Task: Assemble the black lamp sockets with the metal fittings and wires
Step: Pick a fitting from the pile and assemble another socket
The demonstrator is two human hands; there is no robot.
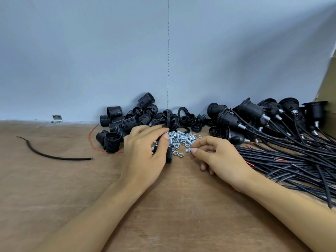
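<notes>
Head view: my right hand (216, 157) pinches small, light, slippery fitting (187, 150) by its sides; left hand (145, 151), beside fitting, curls round black socket part (168, 157).

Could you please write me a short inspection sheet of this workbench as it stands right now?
Surface: brown bench, bare at the front.
Job's things: loose black shells at back left; rings at centre; metal fittings heaped between the hands; wired sockets at right.
Clutter: cut black wire and thin red wire at left.
Grips: left hand on a black part; right hand pinches one fitting.
Cables: black leads fan out across the right.
Surroundings: blue wall, metal bracket, cardboard.
</notes>
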